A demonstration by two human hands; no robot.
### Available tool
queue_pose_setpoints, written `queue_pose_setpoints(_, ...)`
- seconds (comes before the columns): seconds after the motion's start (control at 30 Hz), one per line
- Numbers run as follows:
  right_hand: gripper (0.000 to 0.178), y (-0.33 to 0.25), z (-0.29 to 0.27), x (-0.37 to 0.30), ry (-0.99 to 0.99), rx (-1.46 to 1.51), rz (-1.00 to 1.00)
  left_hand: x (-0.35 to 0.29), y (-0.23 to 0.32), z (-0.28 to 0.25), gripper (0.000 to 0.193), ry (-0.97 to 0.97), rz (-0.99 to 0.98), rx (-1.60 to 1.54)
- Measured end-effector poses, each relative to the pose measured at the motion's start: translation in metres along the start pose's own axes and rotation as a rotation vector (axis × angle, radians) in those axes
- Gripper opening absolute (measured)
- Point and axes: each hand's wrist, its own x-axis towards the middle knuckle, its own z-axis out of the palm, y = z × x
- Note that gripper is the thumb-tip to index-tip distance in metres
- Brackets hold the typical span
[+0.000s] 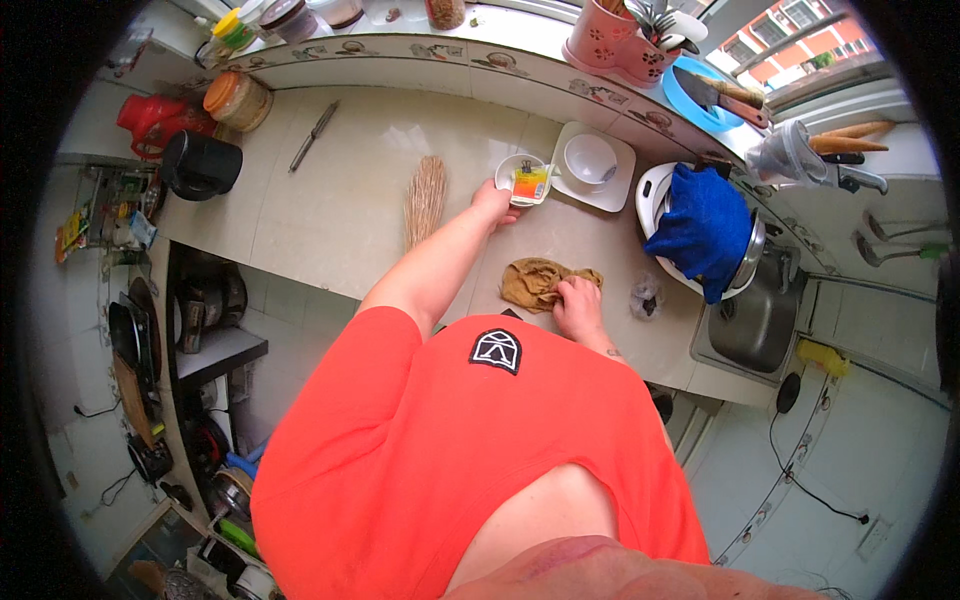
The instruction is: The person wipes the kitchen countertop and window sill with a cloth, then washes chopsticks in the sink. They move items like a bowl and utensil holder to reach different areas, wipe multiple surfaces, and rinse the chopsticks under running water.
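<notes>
Evidently, the left hand [490, 203] has its fingers curled around the near edge of a small round white bowl [507, 168], gripping it; a glossy yellow-and-orange packet [529, 186] lies across the bowl, overlapping its right side. Nearer the body and to that hand's right, the right hand [578, 305] rests with bent fingers on the right end of a crumpled tan cloth [532, 284], soft and deeply creased; whether they pinch the fabric, I cannot tell.

Just left of the left hand lies a straw whisk [427, 195], its dry, stiff bristles fanned out. Farther left is a slim knife [314, 136], set down on the smooth, shiny pale countertop [370, 180]. Beyond the left hand, to its right, a smooth white bowl with a round rim [590, 158] sits on a square white plate [607, 198] with rounded corners. Just right of the right hand is a wrinkled clear plastic bag [647, 297]; beyond it, a thick blue cloth [705, 225] drapes in folds over a white basin [652, 190].
</notes>
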Motion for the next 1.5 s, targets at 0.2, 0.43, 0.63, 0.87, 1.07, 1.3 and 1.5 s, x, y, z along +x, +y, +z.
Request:
queue_pose_setpoints(0.2,0.018,0.005,0.008,-0.006,0.097,0.058,-0.004,-0.015,0.052,-0.033,0.029,0.027,0.200,-0.037)
queue_pose_setpoints(0.43,0.018,0.002,0.006,-0.001,0.064,0.054,0.033,-0.008,0.212,-0.040,0.023,0.090,0.569,-0.094)
queue_pose_setpoints(0.63,0.015,0.009,0.016,0.003,0.065,0.000,0.019,0.012,0.271,-0.024,0.039,0.206,0.441,-0.141)
queue_pose_setpoints(0.87,0.017,0.003,0.009,0.008,-0.012,-0.022,0.057,0.014,0.246,-0.031,0.045,0.231,0.504,-0.273)
queue_pose_setpoints(1.07,0.019,0.003,0.000,0.016,-0.079,-0.037,0.153,-0.017,0.046,-0.095,0.067,0.464,0.811,0.738)
queue_pose_setpoints(1.3,0.052,-0.043,0.018,0.029,-0.089,-0.229,-0.018,-0.087,-0.103,-0.131,0.069,0.425,0.597,1.372)
queue_pose_setpoints(1.5,0.054,-0.040,0.067,0.098,-0.146,-0.220,-0.355,-0.077,-0.120,-0.182,0.065,0.622,0.502,1.156)
